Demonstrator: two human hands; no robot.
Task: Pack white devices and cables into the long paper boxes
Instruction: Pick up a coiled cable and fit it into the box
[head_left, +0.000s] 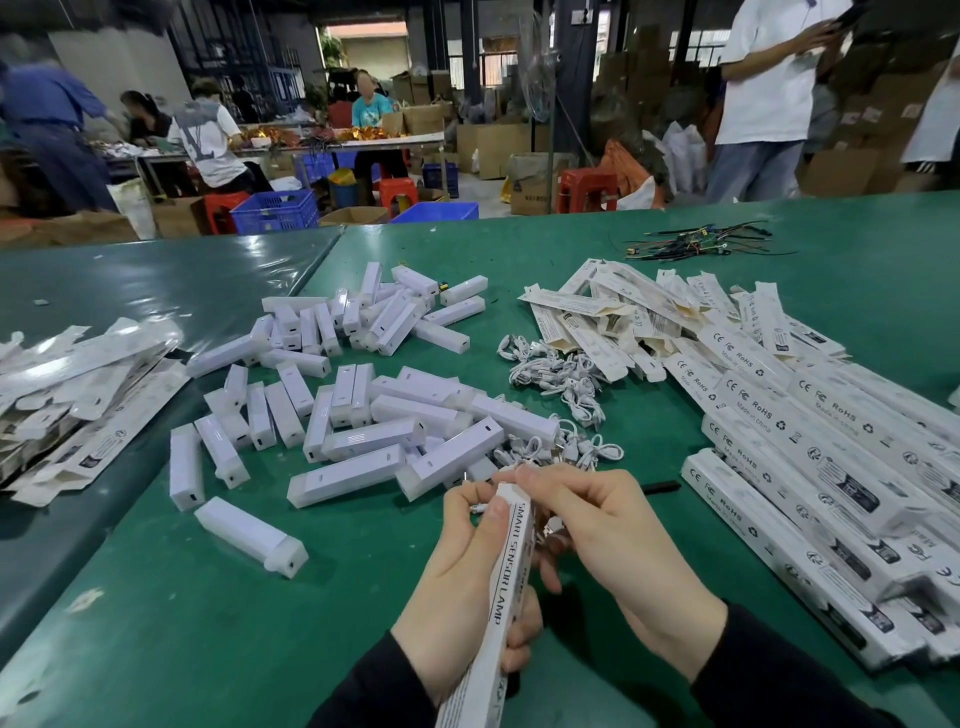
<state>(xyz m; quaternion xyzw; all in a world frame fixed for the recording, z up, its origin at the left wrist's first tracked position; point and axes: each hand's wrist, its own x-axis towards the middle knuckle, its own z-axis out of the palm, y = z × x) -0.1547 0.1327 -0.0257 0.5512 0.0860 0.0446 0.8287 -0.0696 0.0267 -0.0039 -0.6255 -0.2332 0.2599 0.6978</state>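
My left hand (467, 587) grips a long paper box (506, 597) upright over the green desk (208, 597); my right hand (602, 540) pinches at its top end. White devices (363, 395) lie scattered ahead, cables (556, 374) beyond them, packed boxes (810, 467) stacked on the right. Behind, workers sit among blue crates (275, 210), red stools (587, 189) and cardboard cartons (493, 148).

Bare green mat (249, 613) left of hands; devices (363, 415) ahead, boxes (810, 467) block rt.
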